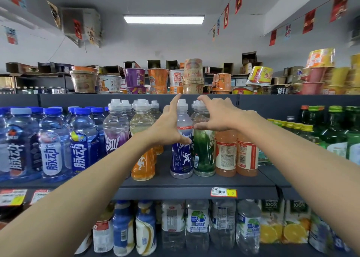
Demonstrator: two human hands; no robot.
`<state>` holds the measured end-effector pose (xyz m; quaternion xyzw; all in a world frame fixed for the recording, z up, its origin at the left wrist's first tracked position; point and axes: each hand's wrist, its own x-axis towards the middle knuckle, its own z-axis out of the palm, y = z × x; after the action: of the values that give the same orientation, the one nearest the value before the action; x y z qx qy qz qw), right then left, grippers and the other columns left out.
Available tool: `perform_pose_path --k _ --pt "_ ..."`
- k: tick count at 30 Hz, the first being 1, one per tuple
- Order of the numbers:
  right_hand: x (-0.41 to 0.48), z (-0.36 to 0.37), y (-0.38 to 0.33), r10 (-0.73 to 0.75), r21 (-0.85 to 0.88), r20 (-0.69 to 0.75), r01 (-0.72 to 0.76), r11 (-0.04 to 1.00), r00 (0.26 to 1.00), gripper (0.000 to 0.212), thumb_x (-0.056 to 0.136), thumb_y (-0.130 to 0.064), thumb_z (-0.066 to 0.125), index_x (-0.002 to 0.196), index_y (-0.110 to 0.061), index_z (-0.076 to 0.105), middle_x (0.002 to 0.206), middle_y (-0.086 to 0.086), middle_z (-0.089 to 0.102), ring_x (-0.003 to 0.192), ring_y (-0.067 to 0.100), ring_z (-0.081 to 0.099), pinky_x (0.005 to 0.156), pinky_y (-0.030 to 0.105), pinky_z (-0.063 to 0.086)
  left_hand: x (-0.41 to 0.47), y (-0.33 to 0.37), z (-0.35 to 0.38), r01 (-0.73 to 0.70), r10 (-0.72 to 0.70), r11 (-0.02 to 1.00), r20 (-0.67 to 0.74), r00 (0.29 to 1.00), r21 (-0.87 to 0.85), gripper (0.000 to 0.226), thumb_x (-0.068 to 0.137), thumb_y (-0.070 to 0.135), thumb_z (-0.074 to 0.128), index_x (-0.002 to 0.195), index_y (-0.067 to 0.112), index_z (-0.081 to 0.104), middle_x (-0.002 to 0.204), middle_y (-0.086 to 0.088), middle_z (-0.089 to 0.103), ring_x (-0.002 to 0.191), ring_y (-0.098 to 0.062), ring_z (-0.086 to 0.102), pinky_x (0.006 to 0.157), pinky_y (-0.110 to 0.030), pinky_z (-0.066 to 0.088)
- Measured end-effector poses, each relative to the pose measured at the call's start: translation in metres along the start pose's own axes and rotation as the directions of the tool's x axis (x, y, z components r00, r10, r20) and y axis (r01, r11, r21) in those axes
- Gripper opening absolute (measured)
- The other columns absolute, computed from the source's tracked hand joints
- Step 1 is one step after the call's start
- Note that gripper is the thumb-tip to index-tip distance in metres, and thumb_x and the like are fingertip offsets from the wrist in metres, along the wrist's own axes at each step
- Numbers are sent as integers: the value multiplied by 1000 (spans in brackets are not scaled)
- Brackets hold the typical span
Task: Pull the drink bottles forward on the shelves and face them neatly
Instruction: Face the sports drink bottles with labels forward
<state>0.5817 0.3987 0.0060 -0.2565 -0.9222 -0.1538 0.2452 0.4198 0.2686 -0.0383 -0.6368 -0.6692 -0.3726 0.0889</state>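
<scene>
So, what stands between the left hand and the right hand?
A blue-labelled sports drink bottle with a clear cap, as the head view shows.

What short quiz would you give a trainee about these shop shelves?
1. True or false: the orange bottle stands left of the blue-labelled bottle.
2. What stands on the shelf above the drinks? A noodle cups, B tins, C bread.
3. Fill in: the yellow price tag shows the number ___.
Key: 1 true; 2 A; 3 the number 3.
</scene>
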Motion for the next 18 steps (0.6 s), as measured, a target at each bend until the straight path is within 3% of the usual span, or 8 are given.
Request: perform_pose_path --k 6,9,11,14,18 --pt "-5 5 0 -16 -116 -94 5 993 995 105 74 -86 53 152 -23 23 127 10 63 120 32 57 107 52 28 4 7 2 -4 3 997 8 1000 82 140 56 32 98 152 42 -4 147 -18 44 130 -33 48 102 -39 40" --pt "-4 0 3 -17 -99 -46 12 995 999 105 74 -83 56 153 -23 22 128 10 63 121 33 56 107 54 27 2 8 -4 -12 11 997 7 1000 77 136 53 30 99 149 41 3 139 -16 53 124 -32 53 102 -43 46" --pt "-2 -6 5 -15 -70 -16 14 997 1000 100 75 -80 59 152 -24 26 132 9 62 124 34 54 108 54 25 1 8 -8 -18 16 998 24 1000 62 134 53 28 100 148 41 5 125 -12 58 116 -30 56 95 -40 48" --pt "-1 -10 3 -26 -96 -17 24 995 1000 99 73 -84 57 147 -24 34 129 7 63 121 32 55 106 51 29 0 7 -14 -21 18 998 53 998 57 132 53 26 100 146 38 7 110 -4 55 104 -24 56 86 -33 42" --pt "-2 -14 -2 -45 -217 -72 28 976 996 107 65 -96 46 137 -17 46 120 3 67 112 27 62 104 52 33 -1 5 -23 -15 10 998 96 995 55 129 56 23 98 146 35 5 121 -9 48 114 -29 52 91 -33 40"
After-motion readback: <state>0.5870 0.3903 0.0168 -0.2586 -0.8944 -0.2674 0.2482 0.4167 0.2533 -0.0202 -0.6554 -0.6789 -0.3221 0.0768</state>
